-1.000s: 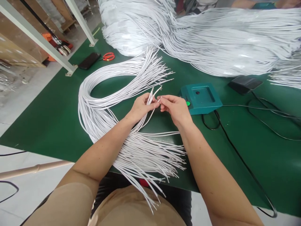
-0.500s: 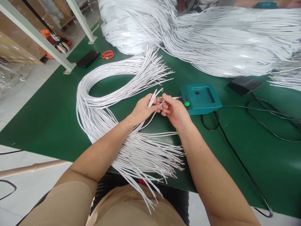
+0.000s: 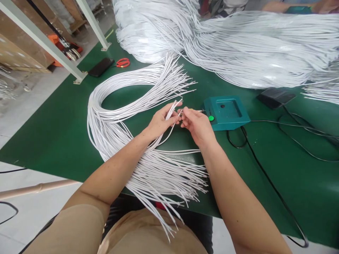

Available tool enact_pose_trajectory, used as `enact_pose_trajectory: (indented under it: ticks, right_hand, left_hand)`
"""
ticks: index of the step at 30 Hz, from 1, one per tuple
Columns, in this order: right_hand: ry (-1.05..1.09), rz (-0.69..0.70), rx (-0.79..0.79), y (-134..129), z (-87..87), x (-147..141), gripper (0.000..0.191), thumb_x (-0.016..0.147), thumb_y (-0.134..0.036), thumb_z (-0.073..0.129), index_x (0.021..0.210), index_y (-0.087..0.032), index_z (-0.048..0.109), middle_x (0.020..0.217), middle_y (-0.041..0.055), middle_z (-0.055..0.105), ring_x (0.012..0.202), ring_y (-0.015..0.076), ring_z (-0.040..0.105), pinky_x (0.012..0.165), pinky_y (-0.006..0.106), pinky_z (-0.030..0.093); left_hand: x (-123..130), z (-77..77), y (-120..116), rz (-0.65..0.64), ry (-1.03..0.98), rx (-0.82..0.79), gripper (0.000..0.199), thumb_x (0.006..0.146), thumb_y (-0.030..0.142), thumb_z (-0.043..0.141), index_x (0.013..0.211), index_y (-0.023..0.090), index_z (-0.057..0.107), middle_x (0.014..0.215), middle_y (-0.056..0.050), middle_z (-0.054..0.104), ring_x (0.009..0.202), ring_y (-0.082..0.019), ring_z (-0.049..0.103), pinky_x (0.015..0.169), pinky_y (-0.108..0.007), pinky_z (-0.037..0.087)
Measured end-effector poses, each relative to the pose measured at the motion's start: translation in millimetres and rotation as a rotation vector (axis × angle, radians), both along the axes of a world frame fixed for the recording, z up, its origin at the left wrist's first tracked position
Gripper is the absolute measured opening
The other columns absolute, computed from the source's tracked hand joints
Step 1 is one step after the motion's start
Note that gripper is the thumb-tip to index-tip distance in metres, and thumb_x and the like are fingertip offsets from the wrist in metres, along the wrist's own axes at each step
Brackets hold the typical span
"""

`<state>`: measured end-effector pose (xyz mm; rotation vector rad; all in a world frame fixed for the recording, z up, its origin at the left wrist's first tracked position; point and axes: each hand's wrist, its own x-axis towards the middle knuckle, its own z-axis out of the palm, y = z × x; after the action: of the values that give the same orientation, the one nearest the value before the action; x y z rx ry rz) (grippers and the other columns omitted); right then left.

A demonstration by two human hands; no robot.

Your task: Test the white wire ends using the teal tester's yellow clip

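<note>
My left hand (image 3: 162,121) is closed round a few white cables, whose ends stick up past its thumb. Just to its right, my right hand (image 3: 195,123) has thumb and fingers pinched together at the tip of one of these cables. The fingertips of both hands nearly meet. A thin metal shaft shows between my right hand and the teal device (image 3: 227,125), which has a green button. Around and below my left forearm spreads a looped bundle of white cables (image 3: 106,134), its loose ends pointing right.
A large pile of white cables (image 3: 251,49) covers the back of the green table (image 3: 53,141). A black phone-like object (image 3: 101,67) and red-handled scissors (image 3: 123,62) lie at the back left. A black pedal-like box (image 3: 275,97) and black cords are at right. Behind is another person's arm (image 3: 278,6).
My right thumb and fingers have closed in on the cable tip beside my left hand. The view has shifted slightly.
</note>
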<state>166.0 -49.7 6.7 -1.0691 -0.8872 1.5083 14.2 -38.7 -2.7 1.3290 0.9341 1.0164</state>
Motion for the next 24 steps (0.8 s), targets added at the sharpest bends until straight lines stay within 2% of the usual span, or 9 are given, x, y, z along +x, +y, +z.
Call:
enact_pose_trajectory:
  ticks: [4, 7, 10, 13, 15, 17, 21, 24]
  right_hand:
    - [-0.535, -0.12, 0.25, 0.0, -1.9, -1.0, 0.009, 0.08, -0.026, 0.063, 0.076, -0.018, 0.066, 0.07, 0.0003, 0.06, 0.061, 0.0126, 0.052, 0.063, 0.028, 0.044]
    - [-1.029, -0.177, 0.551, -2.5, -3.8, -1.4, 0.019, 0.088, -0.022, 0.05, 0.074, -0.019, 0.061, 0.08, 0.0052, 0.06, 0.075, 0.0176, 0.055, 0.072, 0.031, 0.043]
    - [-1.391, -0.108, 0.758, -5.3, -1.4, -0.8, 0.031, 0.095, -0.022, 0.035, 0.08, -0.018, 0.061, 0.088, 0.0105, 0.06, 0.083, 0.0215, 0.054, 0.076, 0.033, 0.041]
    - [-1.554, -0.04, 0.791, -2.4, 5.6, 4.5, 0.033, 0.097, -0.024, 0.031, 0.09, -0.017, 0.063, 0.093, 0.0127, 0.061, 0.088, 0.0253, 0.054, 0.077, 0.036, 0.039]
    - [-1.605, -0.052, 0.792, 4.7, 10.7, 11.2, 0.028, 0.095, -0.024, 0.036, 0.104, -0.017, 0.062, 0.103, 0.0144, 0.063, 0.096, 0.0286, 0.053, 0.08, 0.039, 0.038]
    - [-1.657, -0.035, 0.789, 14.9, 14.9, 18.9, 0.027, 0.091, -0.02, 0.041, 0.109, -0.016, 0.061, 0.107, 0.0151, 0.065, 0.1, 0.0303, 0.053, 0.087, 0.042, 0.036]
    - [-1.771, 0.179, 0.71, 33.1, 20.8, 30.6, 0.021, 0.087, -0.017, 0.046, 0.086, -0.018, 0.067, 0.081, 0.0112, 0.069, 0.083, 0.0265, 0.057, 0.094, 0.046, 0.033]
    - [-1.749, 0.239, 0.683, 37.3, 24.4, 32.6, 0.015, 0.083, -0.018, 0.053, 0.084, -0.019, 0.068, 0.08, 0.0093, 0.07, 0.084, 0.0259, 0.059, 0.097, 0.047, 0.033]
  left_hand:
    - [-0.1, 0.3, 0.7, -0.051, -0.059, -0.133, 0.042, 0.078, 0.026, 0.07, 0.119, 0.02, 0.061, 0.081, 0.001, 0.06, 0.071, -0.007, 0.059, 0.061, -0.017, 0.045]
    - [-0.6, 0.0, 1.7, -0.068, -0.193, -0.281, 0.041, 0.075, 0.024, 0.073, 0.114, 0.02, 0.061, 0.081, 0.001, 0.061, 0.07, -0.006, 0.06, 0.058, -0.016, 0.043]
    - [-1.2, -0.4, 3.7, -0.073, -0.276, -0.36, 0.042, 0.073, 0.022, 0.075, 0.112, 0.019, 0.061, 0.08, 0.0, 0.062, 0.067, -0.006, 0.059, 0.057, -0.016, 0.042]
    - [-1.9, -0.6, 7.2, -0.027, -0.234, -0.329, 0.043, 0.073, 0.021, 0.074, 0.113, 0.017, 0.061, 0.08, 0.0, 0.062, 0.068, -0.007, 0.06, 0.057, -0.017, 0.042]
    - [-2.9, -1.4, 10.1, 0.021, -0.173, -0.279, 0.043, 0.073, 0.021, 0.073, 0.114, 0.017, 0.061, 0.081, -0.001, 0.063, 0.07, -0.007, 0.062, 0.059, -0.017, 0.043]
    - [-4.2, -2.9, 13.0, 0.05, -0.134, -0.232, 0.042, 0.074, 0.02, 0.072, 0.114, 0.017, 0.06, 0.082, 0.0, 0.063, 0.071, -0.007, 0.063, 0.061, -0.018, 0.044]
    - [-6.3, -5.5, 16.6, 0.045, -0.094, -0.19, 0.04, 0.075, 0.02, 0.07, 0.113, 0.015, 0.059, 0.077, 0.002, 0.058, 0.071, -0.008, 0.064, 0.063, -0.019, 0.047]
    - [-5.3, -6.0, 16.9, 0.079, -0.062, -0.172, 0.04, 0.073, 0.019, 0.071, 0.111, 0.013, 0.059, 0.076, 0.002, 0.059, 0.07, -0.01, 0.065, 0.064, -0.021, 0.048]
